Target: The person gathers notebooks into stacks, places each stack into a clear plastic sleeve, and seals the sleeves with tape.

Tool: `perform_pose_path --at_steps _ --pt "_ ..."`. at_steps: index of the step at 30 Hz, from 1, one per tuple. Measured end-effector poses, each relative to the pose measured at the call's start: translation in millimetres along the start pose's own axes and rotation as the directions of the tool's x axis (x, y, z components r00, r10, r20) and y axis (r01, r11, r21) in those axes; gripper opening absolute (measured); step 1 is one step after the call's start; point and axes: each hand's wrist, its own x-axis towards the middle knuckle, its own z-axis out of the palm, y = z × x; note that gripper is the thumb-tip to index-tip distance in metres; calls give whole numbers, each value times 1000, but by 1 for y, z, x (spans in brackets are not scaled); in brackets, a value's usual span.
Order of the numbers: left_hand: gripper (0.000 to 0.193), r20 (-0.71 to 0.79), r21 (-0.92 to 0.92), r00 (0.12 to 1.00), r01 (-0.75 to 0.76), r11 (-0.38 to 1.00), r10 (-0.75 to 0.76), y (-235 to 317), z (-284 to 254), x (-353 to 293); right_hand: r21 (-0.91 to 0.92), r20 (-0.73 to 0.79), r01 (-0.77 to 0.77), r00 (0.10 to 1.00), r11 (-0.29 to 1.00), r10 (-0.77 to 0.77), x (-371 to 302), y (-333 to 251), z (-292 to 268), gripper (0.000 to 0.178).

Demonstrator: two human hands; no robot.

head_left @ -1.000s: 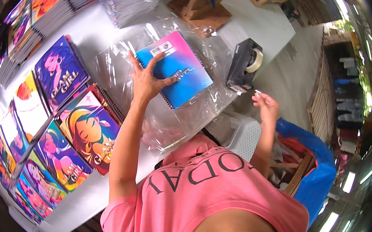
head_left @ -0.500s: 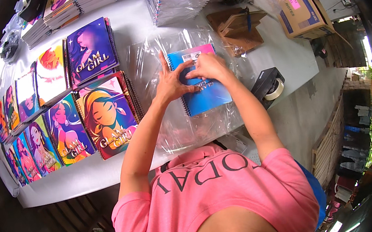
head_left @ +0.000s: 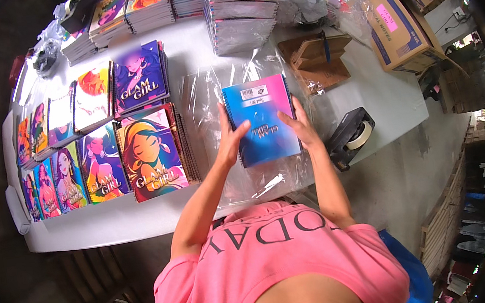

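Note:
Blue-and-pink spiral notebooks [head_left: 266,149], seemingly a small stack with wire bindings along both side edges, lie back cover up in front of me. A white barcode label [head_left: 255,93] sits near the far end of the top cover. My left hand [head_left: 232,136] clasps the left edge, thumb on the cover and fingers along the side. On the opposite edge my right hand [head_left: 302,125] grips in the same way, its thumb also on top. Beneath the notebooks a clear plastic sheet [head_left: 205,111] spreads over the white table, wrinkled and shiny.
Two rows of colourful notebooks [head_left: 153,152] stand to the left. Plastic-wrapped stacks [head_left: 242,17] rise at the far side. Rightward are a wooden stand [head_left: 319,59], a black tape dispenser [head_left: 352,139] near the table edge and an open cardboard box [head_left: 399,26].
My hands have moved from the top cover near the label out to the notebooks' two side edges. The head view has shifted, so the table's things appear lower and further right.

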Motion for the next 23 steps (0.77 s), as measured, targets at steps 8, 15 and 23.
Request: perform_pose_path --at_steps 8,15,23 --pt "128 87 293 911 -410 864 403 23 0 -65 220 100 201 969 954 -227 -44 -9 4 89" --pt "134 109 340 801 -586 735 588 39 13 -73 -38 153 530 841 847 -519 -49 -39 1 94" --pt "139 75 349 857 -501 792 509 73 29 -75 119 289 422 851 899 -438 -52 -67 -6 104"
